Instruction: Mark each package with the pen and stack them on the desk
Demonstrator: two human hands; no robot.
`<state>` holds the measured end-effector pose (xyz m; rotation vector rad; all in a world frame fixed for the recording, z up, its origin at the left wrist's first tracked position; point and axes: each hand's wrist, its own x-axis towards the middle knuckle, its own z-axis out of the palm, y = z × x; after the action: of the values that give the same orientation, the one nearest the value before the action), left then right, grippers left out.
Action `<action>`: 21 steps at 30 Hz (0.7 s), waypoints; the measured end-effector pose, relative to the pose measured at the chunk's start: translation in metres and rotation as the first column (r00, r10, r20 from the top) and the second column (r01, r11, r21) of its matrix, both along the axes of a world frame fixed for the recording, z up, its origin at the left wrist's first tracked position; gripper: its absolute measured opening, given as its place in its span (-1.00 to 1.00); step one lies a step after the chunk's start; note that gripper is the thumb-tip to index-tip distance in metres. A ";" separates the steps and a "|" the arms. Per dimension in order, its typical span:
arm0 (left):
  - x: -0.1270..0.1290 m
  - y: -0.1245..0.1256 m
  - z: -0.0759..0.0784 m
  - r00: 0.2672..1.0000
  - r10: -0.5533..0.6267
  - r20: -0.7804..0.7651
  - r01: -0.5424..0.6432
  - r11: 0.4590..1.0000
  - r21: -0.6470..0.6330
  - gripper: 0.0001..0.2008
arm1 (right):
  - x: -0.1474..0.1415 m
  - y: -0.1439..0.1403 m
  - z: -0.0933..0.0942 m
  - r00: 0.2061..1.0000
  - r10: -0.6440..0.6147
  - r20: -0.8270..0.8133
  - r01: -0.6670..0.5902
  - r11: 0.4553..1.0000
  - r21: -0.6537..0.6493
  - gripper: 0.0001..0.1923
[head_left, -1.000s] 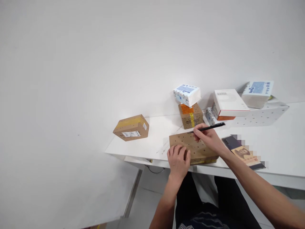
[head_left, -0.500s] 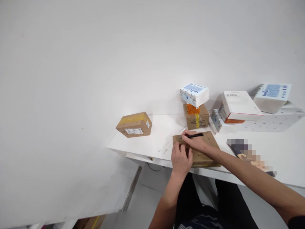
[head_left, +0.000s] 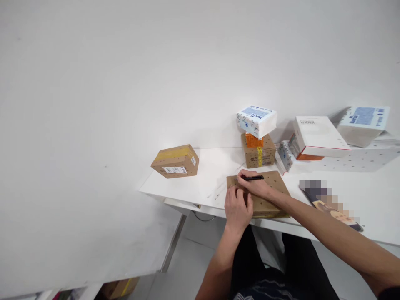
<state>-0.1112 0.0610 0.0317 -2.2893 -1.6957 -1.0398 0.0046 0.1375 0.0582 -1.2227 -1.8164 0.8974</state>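
Observation:
A brown cardboard box lies flat at the table's front edge. My right hand is closed around a black pen, its tip at the far left part of the box top. My left hand grips the box at its near left corner, fingers bent over the top and close to my right fingers. Any writing under the pen tip is too small to make out.
On the white table, a taped carton with a label stands left. Behind my hands, a tissue pack tops a small carton. To the right are a power bank box, another tissue pack and a partly blurred printed item.
The pen has shifted slightly left with my right hand, and its tilt differs a little. My left hand stays on the box. The view has moved slightly.

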 end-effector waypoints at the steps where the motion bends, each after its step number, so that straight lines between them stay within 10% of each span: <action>1: 0.000 0.000 0.000 1.000 0.002 -0.002 -0.002 1.000 0.001 -0.87 | 0.000 0.000 0.000 1.000 0.001 0.003 -0.001 1.000 0.000 -0.83; 21: 0.001 -0.001 0.000 0.999 0.012 -0.031 -0.012 1.000 0.001 -0.92 | 0.000 0.002 0.001 1.000 0.000 -0.022 0.000 1.000 -0.005 -0.85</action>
<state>-0.1102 0.0598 0.0320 -2.2797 -1.6951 -0.9969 0.0050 0.1398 0.0589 -1.2115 -1.7984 0.9126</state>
